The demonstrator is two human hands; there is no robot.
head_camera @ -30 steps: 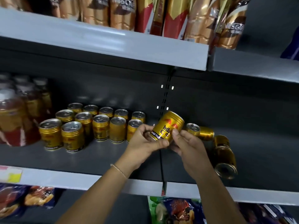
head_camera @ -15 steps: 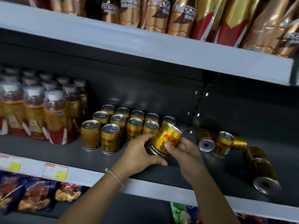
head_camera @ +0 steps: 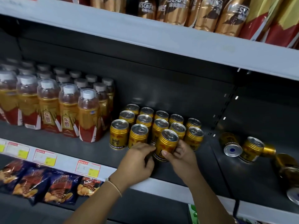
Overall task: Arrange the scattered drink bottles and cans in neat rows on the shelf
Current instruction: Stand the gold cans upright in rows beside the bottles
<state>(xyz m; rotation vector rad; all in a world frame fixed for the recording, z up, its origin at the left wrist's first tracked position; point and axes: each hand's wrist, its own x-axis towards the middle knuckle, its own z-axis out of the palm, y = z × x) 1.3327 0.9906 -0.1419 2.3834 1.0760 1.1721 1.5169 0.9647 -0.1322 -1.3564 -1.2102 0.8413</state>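
Both hands hold one gold can (head_camera: 166,143), nearly upright, at the front of the block of standing gold cans (head_camera: 142,123) on the dark shelf (head_camera: 90,148). My left hand (head_camera: 137,162) grips its left side near the base. My right hand (head_camera: 181,156) grips its right side, thumb across the label. The can's bottom is hidden by my fingers, so I cannot tell if it rests on the shelf. To the right, several gold cans lie on their sides (head_camera: 232,143), and one stands tilted (head_camera: 251,149).
Rows of orange drink bottles (head_camera: 88,117) with white caps stand left of the cans. Coffee bottles (head_camera: 202,12) fill the shelf above. Crisp bags (head_camera: 59,186) hang below the price-tag rail (head_camera: 48,156). A fallen can (head_camera: 289,172) lies at the far right.
The held can has gone from tilted in the air to nearly upright, lower and set against the front row. The camera has shifted left, bringing more bottles into view.
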